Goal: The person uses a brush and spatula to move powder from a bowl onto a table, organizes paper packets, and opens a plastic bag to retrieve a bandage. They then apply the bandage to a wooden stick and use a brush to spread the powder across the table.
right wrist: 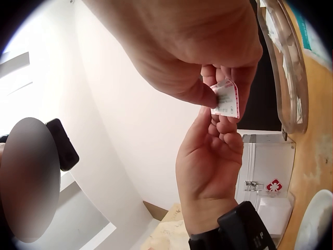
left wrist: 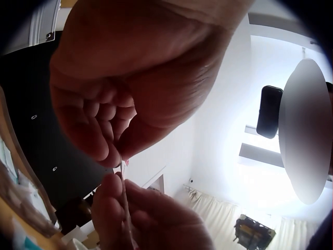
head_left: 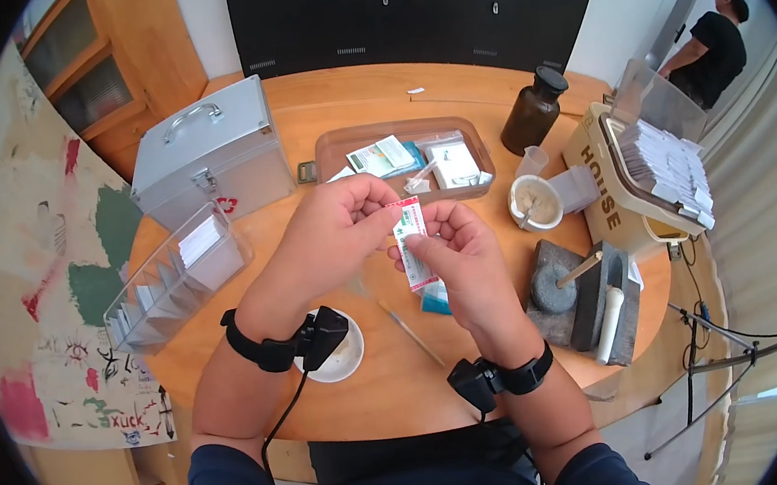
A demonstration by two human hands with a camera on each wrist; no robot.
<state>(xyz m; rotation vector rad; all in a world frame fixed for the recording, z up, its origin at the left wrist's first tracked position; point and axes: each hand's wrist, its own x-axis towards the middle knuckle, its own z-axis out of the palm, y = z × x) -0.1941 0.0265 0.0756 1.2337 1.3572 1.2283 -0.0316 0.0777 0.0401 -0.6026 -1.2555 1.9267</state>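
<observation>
A small flat white packet (head_left: 417, 263) with red edges and green print is held upright over the table, between both hands. My left hand (head_left: 336, 229) pinches its top corner between thumb and fingertips. My right hand (head_left: 465, 258) grips it lower down, the thumb laid flat across its printed face. Seen edge-on in the left wrist view, the packet (left wrist: 125, 208) is a thin strip running between the fingers. The right wrist view shows the printed packet (right wrist: 227, 100) under the right thumb. Below the hands lies a teal packet (head_left: 434, 300), partly hidden by the right hand.
A white bowl (head_left: 355, 363) and a thin stick (head_left: 411, 334) lie nearest me. Behind the hands sits a brown tray (head_left: 328, 150) of packets. A metal case (head_left: 212, 157) and divided clear box (head_left: 165, 306) stand left; a brown bottle (head_left: 535, 116), mortar (head_left: 535, 214) and stone grinder (head_left: 557, 296) right.
</observation>
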